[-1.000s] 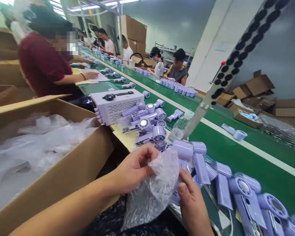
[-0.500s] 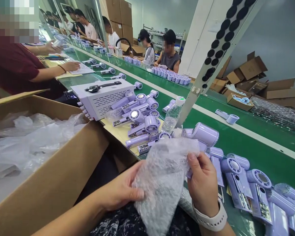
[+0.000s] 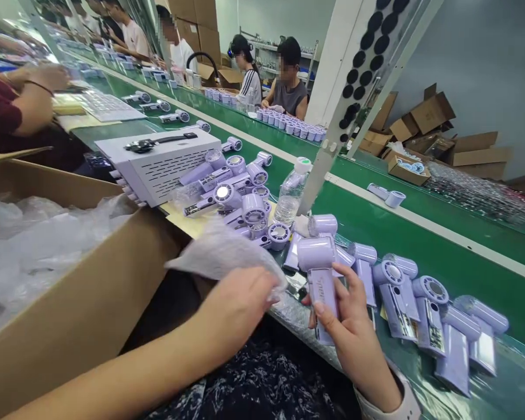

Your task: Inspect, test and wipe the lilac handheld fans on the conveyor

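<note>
A lilac handheld fan (image 3: pixel 321 286) stands nearly upright in my right hand (image 3: pixel 354 326), its fingers and thumb wrapped round the handle. My left hand (image 3: pixel 240 306) pinches one end of a translucent plastic bag (image 3: pixel 219 248), which trails off to the left, smeared by motion. Bag and fan are apart. Just beyond the bag lies a pile of lilac fans (image 3: pixel 245 198), some with circuit boards showing in their handles. To the right of my right hand more fans (image 3: pixel 396 297) lie in a row along the table edge.
An open cardboard box (image 3: pixel 83 280) full of plastic bags stands at my left. A white slotted metal case (image 3: pixel 157 163) sits beside the fan pile. A clear bottle (image 3: pixel 291 192) stands by a slanted metal post (image 3: pixel 328 140). Behind runs a green conveyor (image 3: pixel 420 233); several people work along it.
The plastic bag has come away from my right hand and swung left in my left hand. The fan in my right hand is now in full view. The camera view has shifted right.
</note>
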{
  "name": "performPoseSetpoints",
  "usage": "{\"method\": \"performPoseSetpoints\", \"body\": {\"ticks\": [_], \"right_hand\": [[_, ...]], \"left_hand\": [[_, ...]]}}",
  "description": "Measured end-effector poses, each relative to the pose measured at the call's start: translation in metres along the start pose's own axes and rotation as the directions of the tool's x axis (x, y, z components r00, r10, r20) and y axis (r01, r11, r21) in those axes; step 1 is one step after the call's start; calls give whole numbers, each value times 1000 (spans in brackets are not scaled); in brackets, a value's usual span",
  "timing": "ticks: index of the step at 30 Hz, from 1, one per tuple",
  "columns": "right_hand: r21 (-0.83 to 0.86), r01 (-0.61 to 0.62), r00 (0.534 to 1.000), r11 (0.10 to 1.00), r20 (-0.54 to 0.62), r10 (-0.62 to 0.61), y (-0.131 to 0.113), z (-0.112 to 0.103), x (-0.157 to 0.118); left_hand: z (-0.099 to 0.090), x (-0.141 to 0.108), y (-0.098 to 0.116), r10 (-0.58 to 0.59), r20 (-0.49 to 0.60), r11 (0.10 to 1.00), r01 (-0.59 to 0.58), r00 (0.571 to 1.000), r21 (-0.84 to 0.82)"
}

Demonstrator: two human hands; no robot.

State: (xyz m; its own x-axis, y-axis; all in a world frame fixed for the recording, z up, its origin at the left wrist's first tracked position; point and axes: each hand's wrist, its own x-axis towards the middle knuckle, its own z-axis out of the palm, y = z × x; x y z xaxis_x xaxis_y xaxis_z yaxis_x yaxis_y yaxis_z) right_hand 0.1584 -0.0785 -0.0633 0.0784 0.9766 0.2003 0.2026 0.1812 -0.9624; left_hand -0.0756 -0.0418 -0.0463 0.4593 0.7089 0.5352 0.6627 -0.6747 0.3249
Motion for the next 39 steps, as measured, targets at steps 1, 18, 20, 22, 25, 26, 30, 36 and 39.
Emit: {"method": "performPoseSetpoints", "body": {"ticks": [1,18,20,22,25,26,30,36,39], "right_hand": [[31,-36,999,999,2,36,0,-1,-5],[493,-317,933,810,8,360,24,-29,-42],[466,-286,949,837,16,316,29,-26,-51],[374,-269,961,887,47,272,33,-19,-57],[75,-219,974,973,72,213,37,-4,-54],[-37,-193,978,980,70,195,38,0,-50],[-353,-83,987,932,99,125,36,12,-40],[-630,140,973,764,231,12,26,27,-44],[-623,157,966,766,258,11,25,29,-42]], "left_hand": [[20,2,5,-18,142,999,25,990,-47],[75,14,9,-203,587,879,411,783,-243],[75,15,6,-207,593,845,448,778,-292],[74,16,1,-246,603,705,567,759,-427],[74,17,-10,-356,611,386,707,707,-592],[74,16,-12,-395,607,323,723,690,-611],[69,8,-19,-516,538,274,723,667,-634],[46,4,-4,-180,242,883,265,953,-387],[33,6,13,387,175,912,-347,905,-219]]}}
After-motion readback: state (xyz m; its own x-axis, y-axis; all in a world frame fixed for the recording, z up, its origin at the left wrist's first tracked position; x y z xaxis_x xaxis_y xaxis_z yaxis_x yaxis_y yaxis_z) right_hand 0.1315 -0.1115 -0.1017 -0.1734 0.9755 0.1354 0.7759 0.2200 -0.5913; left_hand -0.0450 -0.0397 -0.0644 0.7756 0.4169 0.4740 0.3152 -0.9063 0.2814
